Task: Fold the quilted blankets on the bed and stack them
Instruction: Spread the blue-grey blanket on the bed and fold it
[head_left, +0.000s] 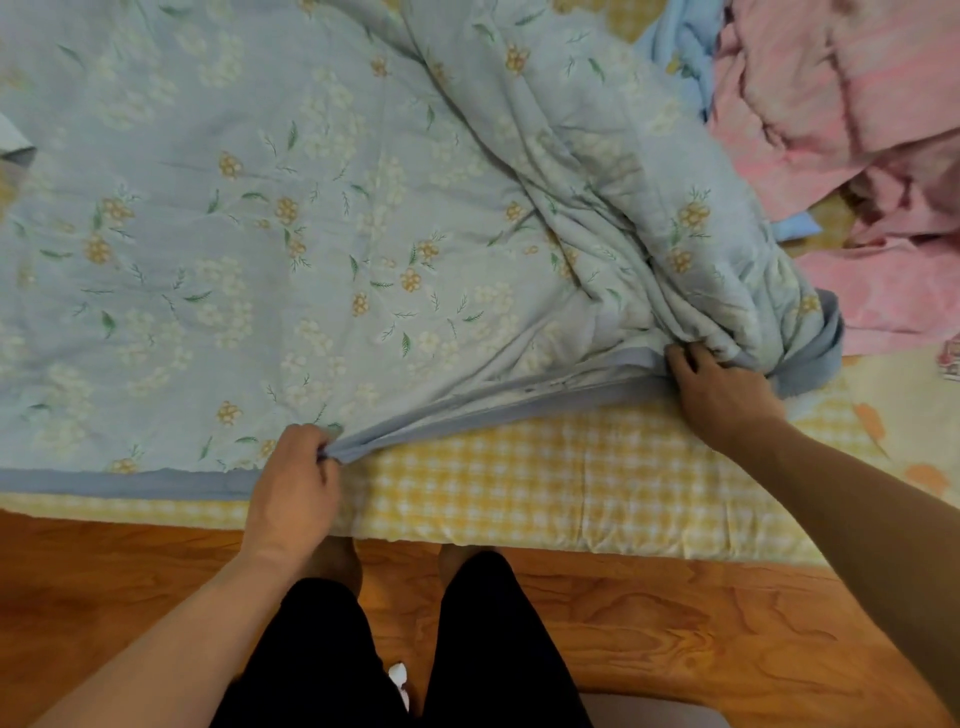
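Note:
A light blue quilted blanket (322, 218) with yellow and white flowers lies spread over most of the bed, bunched into thick folds at its right side. My left hand (293, 486) pinches its grey-blue border at the near edge. Farther right, my right hand (719, 392) grips the same border where the bunched folds meet the bed. The edge between my two hands is lifted a little and pulled taut. A crumpled pink blanket (852, 135) lies in a heap at the right of the bed.
The bed carries a yellow checked sheet (545, 483), bare along the near edge. A wooden bed frame (675, 623) runs below it. My legs in black trousers stand against the frame. A bit of plain blue cloth (680, 57) shows between the two blankets.

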